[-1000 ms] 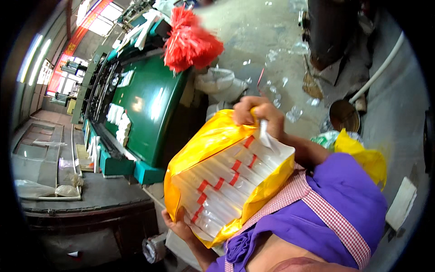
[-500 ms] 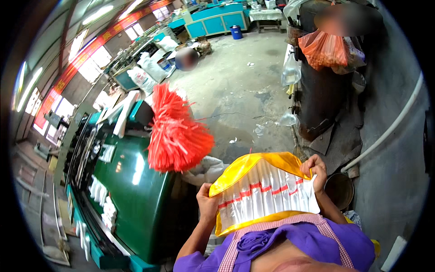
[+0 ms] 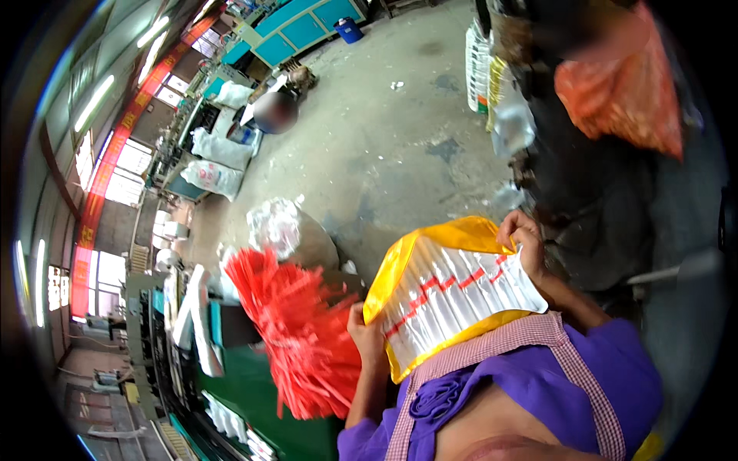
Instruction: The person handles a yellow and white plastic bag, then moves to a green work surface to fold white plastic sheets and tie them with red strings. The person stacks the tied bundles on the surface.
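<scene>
In front of my chest I hold a yellow-edged plastic bag (image 3: 461, 286) with a clear panel. Rows of white, shiny folds crossed by short red marks show through that panel. My left hand (image 3: 366, 336) is closed on the left end of the bag. At its upper right corner, my right hand (image 3: 524, 237) pinches the edge with bent fingers. Just left of my left hand is a thick bundle of red plastic strips (image 3: 304, 334).
A green machine cover (image 3: 257, 396) lies below the red bundle. Behind it stands a large pale sack (image 3: 296, 234). An orange bag (image 3: 623, 96) hangs at the right beside a dark bulky object. Further off are white sacks (image 3: 211, 178) and a blue bucket (image 3: 348, 31).
My view has swung, so the red bundle sits lower and closer to my left hand, and the orange bag appears larger. Both hands keep their grip on the yellow-edged bag.
</scene>
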{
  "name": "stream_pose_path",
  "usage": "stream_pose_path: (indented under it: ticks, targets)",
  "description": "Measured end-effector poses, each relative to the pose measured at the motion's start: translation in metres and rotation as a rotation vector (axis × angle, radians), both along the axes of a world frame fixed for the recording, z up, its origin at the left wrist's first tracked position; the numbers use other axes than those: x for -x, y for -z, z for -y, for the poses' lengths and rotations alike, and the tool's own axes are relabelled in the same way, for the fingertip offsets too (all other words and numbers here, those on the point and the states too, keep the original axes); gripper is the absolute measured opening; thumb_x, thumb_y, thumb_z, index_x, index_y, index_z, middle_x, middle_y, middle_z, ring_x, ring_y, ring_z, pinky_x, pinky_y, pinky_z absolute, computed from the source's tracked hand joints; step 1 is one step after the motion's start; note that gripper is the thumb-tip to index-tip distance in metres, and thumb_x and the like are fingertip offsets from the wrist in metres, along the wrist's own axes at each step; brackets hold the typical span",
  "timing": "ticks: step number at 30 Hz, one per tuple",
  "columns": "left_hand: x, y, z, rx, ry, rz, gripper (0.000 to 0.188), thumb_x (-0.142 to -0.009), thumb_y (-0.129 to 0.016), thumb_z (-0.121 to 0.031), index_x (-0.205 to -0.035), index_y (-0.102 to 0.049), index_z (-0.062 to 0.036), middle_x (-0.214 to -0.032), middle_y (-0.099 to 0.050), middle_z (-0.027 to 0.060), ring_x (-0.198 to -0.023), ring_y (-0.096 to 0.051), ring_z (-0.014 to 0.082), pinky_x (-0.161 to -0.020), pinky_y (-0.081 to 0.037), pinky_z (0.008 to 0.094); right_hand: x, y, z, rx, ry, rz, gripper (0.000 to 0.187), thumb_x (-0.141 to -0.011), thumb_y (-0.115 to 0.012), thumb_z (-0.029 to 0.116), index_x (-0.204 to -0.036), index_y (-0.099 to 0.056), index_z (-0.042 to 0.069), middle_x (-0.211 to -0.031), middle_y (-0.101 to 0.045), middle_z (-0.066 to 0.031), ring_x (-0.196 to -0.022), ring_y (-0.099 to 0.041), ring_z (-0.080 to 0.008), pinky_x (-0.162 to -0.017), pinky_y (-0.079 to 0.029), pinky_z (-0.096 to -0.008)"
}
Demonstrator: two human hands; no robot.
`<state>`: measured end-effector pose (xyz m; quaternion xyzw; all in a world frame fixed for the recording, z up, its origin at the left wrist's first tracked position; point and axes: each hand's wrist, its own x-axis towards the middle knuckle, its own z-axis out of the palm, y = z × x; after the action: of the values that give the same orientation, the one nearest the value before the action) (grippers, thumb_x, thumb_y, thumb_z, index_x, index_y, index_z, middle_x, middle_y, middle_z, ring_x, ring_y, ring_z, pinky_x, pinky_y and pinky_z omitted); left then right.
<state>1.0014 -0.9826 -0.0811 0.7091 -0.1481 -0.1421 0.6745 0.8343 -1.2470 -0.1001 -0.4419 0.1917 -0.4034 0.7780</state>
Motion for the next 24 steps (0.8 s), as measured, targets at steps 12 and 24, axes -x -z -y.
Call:
stream_pose_path:
  ticks: [12, 24]
  targets:
    - [-0.16, -0.03, 0.149, -0.077, -0.356, 0.116, 0.022, -0.068, -0.061, 0.01, -0.08, -0.05, -0.0045, -0.074, -0.051, 0.0, -0.066, -0.049, 0.0088, -0.062, -0.042, 0.0217, -0.251, -0.03, 0.195, 0.055, -0.342, 0.045, 0.009, -0.07, -0.038, 0.007, -0.07, -0.047, 0.005, -0.062, -0.043, 0.001, -0.055, -0.037, -0.005, -0.052, -0.03, -0.019]
    - [-0.441, -0.082, 0.412, -0.057, 0.028, -0.137, 0.019, -0.068, -0.053, 0.01, -0.08, -0.05, -0.0037, -0.078, -0.053, 0.001, -0.068, -0.049, 0.0095, -0.063, -0.041, 0.022, -0.436, -0.052, 0.406, -0.049, -0.01, -0.002, 0.009, -0.069, -0.037, 0.007, -0.068, -0.045, 0.003, -0.059, -0.04, -0.0018, -0.052, -0.036, -0.0076, -0.049, -0.029, -0.0219]
